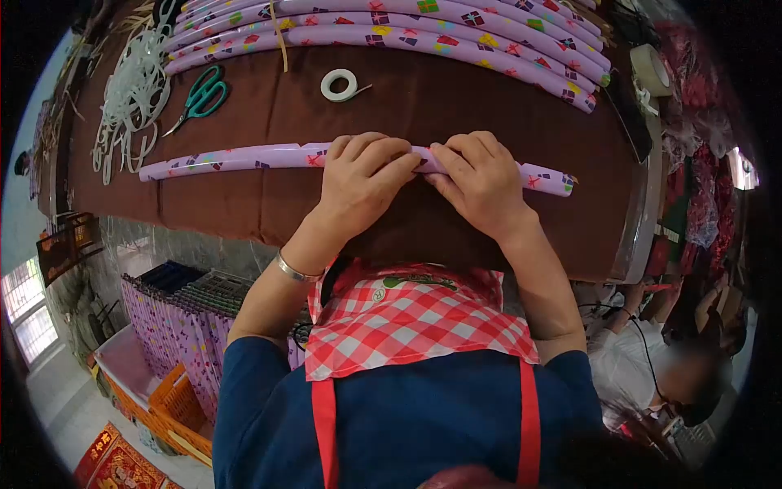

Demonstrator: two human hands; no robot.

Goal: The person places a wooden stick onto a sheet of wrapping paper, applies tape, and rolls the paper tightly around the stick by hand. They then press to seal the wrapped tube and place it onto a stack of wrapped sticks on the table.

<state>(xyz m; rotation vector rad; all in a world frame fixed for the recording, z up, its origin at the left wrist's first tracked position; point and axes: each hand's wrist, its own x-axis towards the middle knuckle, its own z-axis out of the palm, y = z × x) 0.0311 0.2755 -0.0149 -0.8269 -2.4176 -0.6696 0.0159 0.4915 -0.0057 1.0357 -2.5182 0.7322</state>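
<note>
A long roll of purple wrapping paper printed with small gift boxes lies crosswise on the brown tabletop. Near its middle, my left hand grips it with curled fingers. My right hand is closed round the same roll a little farther right, thumb and fingertips pressed on it. A short stretch of paper shows between the two hands. Beyond the roll sit a white roll of tape with a loose end and teal-handled scissors.
Several similar rolls are stacked along the far side. White strips lie heaped at the left, and a wide tape roll stands at the right edge. An orange basket is below left; another person is at the right.
</note>
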